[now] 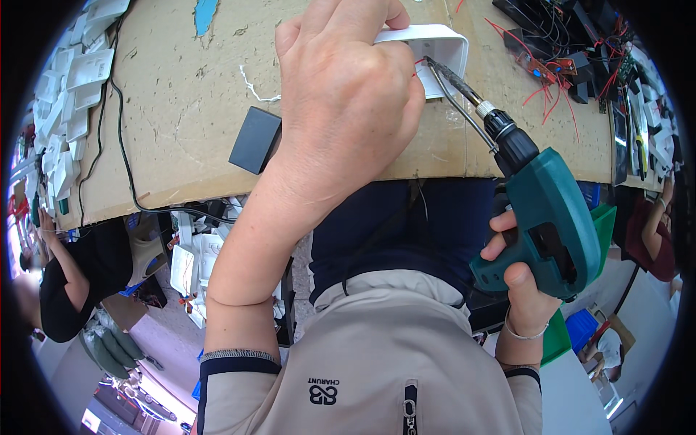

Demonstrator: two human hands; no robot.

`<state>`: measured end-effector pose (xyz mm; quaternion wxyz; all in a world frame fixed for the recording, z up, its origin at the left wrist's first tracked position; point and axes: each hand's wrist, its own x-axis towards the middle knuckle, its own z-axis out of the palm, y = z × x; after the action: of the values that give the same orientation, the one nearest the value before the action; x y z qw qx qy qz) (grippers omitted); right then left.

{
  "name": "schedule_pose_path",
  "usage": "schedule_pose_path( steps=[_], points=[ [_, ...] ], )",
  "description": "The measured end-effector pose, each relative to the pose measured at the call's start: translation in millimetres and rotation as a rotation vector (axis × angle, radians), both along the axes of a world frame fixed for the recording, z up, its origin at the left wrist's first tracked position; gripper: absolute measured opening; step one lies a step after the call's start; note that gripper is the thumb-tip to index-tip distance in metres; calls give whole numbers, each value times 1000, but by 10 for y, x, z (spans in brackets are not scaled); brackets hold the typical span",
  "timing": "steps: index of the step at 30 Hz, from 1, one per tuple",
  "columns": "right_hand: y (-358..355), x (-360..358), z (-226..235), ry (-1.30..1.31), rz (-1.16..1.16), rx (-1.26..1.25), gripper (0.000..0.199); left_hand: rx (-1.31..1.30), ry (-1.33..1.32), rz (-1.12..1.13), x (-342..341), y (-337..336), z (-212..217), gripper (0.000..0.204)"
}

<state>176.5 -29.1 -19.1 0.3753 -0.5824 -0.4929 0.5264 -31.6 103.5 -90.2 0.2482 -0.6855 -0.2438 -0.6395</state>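
Counter (174, 130): tan cardboard-like surface, scuffed, front edge ragged.
Black rectangular block (255, 139) lies flat near the front edge.
Thin black cable (125, 156) runs from the far side down across the counter and over its edge.
Blue patch (205, 14) at the far edge; short white scrap of wire (255, 90) lies loose mid-counter.
White plastic housings (76, 80) piled along the left end.
Far right: tangle of red wires (549, 90) with black components and small circuit boards (540, 70).
Another person in a black sleeve (72, 279) sits at lower left; a further person (652, 232) at right.
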Motion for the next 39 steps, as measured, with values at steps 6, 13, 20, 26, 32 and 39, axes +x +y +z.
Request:
schedule_pose_path(
  steps=[6, 13, 20, 26, 32, 39],
  points=[
    [-27, 48, 9, -40, 15, -19, 66, -23, 7, 16, -11, -28, 7, 6],
    [-10, 48, -6, -6, 21, -18, 70, -44, 17, 14, -14, -43, 17, 6],
    [-5, 123, -26, 145, 81, -69, 68, -76, 21, 25, -15, -69, 21, 5],
    [-20, 53, -21, 61, 20, -1, 80, -66, 12, 20, -10, -55, 15, 6],
    [-28, 40, -20, 64, 11, 19, 79, -95, 18, 34, -14, -78, 19, 6],
    [-36, 41, -24, 50, 9, 16, 79, -79, 16, 25, -13, -65, 12, 7]
  ],
)
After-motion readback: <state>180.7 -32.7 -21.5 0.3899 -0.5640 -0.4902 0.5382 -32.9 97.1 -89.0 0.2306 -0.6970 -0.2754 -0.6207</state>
